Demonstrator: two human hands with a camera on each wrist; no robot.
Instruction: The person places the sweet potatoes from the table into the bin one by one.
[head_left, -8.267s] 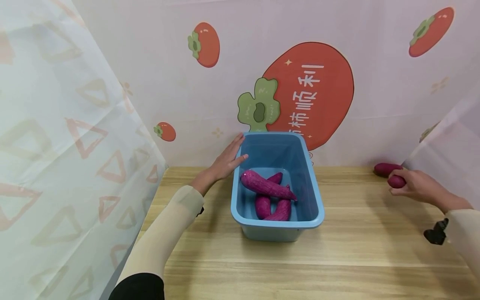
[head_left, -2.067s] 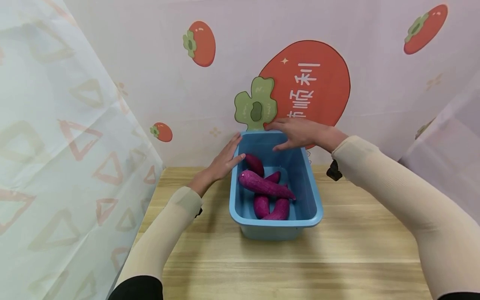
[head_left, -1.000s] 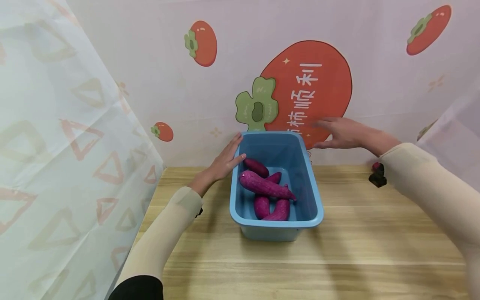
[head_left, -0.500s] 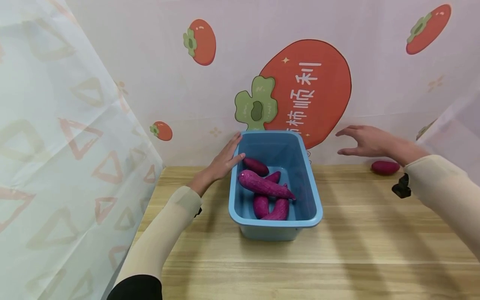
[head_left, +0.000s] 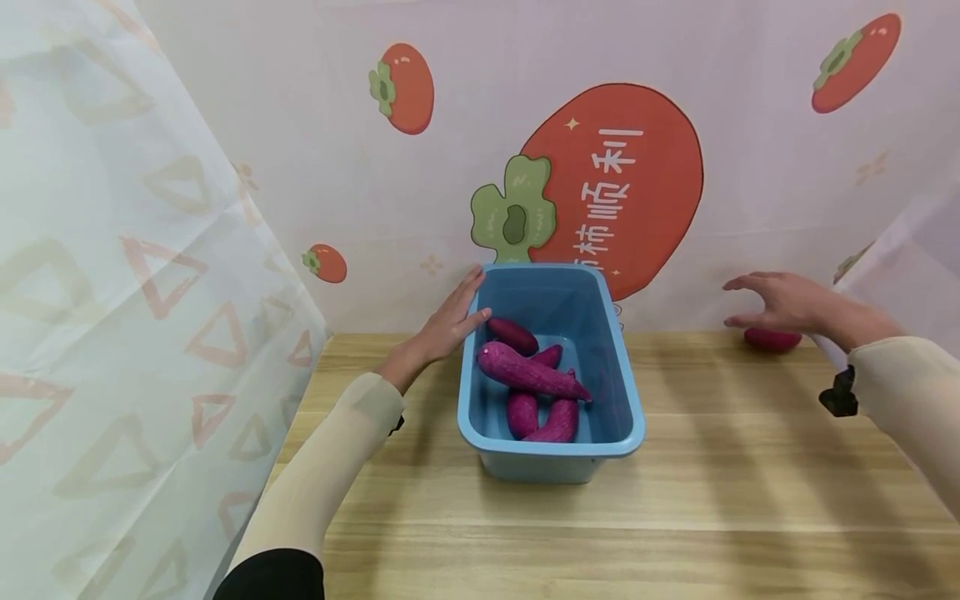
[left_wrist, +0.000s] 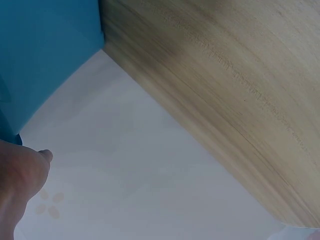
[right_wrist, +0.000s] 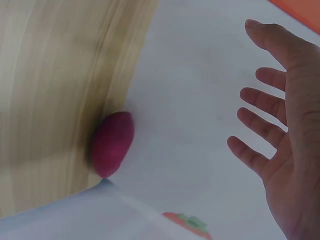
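A blue plastic tub [head_left: 551,447] stands on the wooden table, with several purple sweet potatoes in it; a long one [head_left: 528,371] lies across the top of the others. My left hand [head_left: 450,321] rests on the tub's left rim, fingers straight along it. My right hand [head_left: 787,302] hovers with nothing in it, fingers spread, above one more sweet potato [head_left: 772,340] at the table's back right corner. In the right wrist view that sweet potato [right_wrist: 113,144] lies apart from the right hand [right_wrist: 285,110]. The left wrist view catches part of the left hand [left_wrist: 22,175] beside the tub's blue wall [left_wrist: 47,50].
A pale cloth backdrop [head_left: 420,200] with printed persimmons rises right behind the table [head_left: 637,542]. More cloth walls stand at the left [head_left: 150,333] and right [head_left: 922,275] sides.
A smaller sweet potato has come into the tub from the right corner. My right hand has since drawn back from the tub toward the remaining one. The left hand stays at the rim.
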